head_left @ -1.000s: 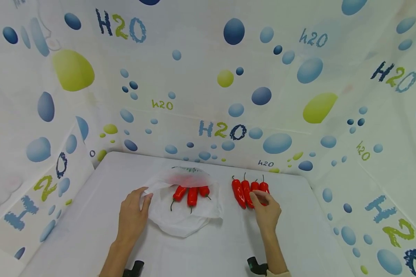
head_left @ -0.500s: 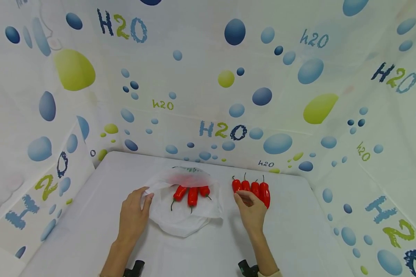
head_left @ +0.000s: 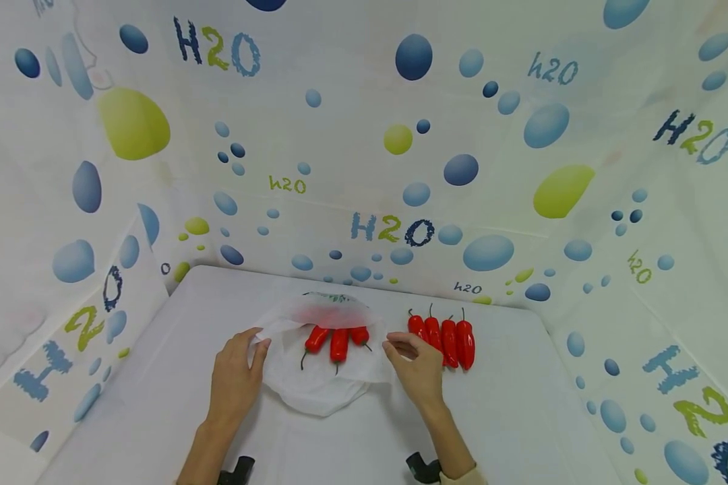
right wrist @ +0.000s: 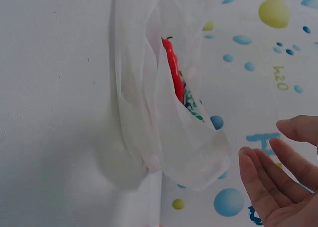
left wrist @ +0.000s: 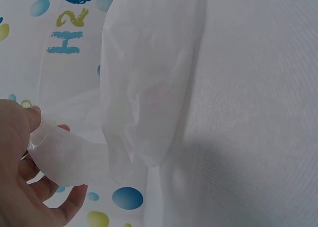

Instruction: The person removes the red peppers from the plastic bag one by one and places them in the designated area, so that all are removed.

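A thin white plastic bag [head_left: 315,399] lies with its mouth toward me, and red chili peppers [head_left: 338,346] with dark stems show inside it. My left hand [head_left: 235,377] pinches the bag's left edge between thumb and fingers; the held film [left wrist: 69,160] stretches out in the left wrist view. At the bag's right edge is my right hand [head_left: 417,372], its fingers slightly bent and apart from the thumb, holding nothing. In the right wrist view the hand [right wrist: 285,180] is beside the bag film [right wrist: 194,152], and one chili pepper [right wrist: 173,70] shows through the mouth.
Several more red chili peppers [head_left: 464,345] lie in a row right of the bag, partly behind my right hand. A white cloth [head_left: 522,404] covers the table. Walls with a printed H2O pattern [head_left: 421,232] enclose the back and sides.
My right hand has moved left from the pepper row to the bag's right edge, uncovering the peppers on the right. My left hand has stayed on the bag.
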A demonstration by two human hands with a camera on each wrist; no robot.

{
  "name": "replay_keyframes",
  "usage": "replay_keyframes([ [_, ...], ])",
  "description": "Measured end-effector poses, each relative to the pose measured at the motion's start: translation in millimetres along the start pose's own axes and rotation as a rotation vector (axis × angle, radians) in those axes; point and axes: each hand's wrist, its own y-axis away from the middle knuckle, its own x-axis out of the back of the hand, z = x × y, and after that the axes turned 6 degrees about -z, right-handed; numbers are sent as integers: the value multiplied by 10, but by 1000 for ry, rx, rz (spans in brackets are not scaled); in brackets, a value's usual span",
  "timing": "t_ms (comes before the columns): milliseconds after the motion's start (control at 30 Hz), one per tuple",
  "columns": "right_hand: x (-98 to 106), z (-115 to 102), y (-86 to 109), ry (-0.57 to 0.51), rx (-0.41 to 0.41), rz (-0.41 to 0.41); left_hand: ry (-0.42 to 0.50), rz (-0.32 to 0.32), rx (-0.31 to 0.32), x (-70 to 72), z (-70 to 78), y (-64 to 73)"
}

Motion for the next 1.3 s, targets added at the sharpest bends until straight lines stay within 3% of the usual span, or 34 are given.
replay_keyframes([
  [200, -129, 8, -7, 37, 55, -67, -10, -10, 8, -1, 1, -1],
  [467, -257, 23, -41, 161, 31, -285, -11, -18, 22, 3, -2, 11],
  [567, -304, 28, -47, 189, 37, -331, -10, -12, 19, 3, -4, 11],
  [1033, -523, 47, -115, 218, 19, -266, -9, 10, -2, -5, -30, 11],
  [1300, -621, 182, -149, 253, 6, -212, -6, 9, -6, -10, -28, 15],
])
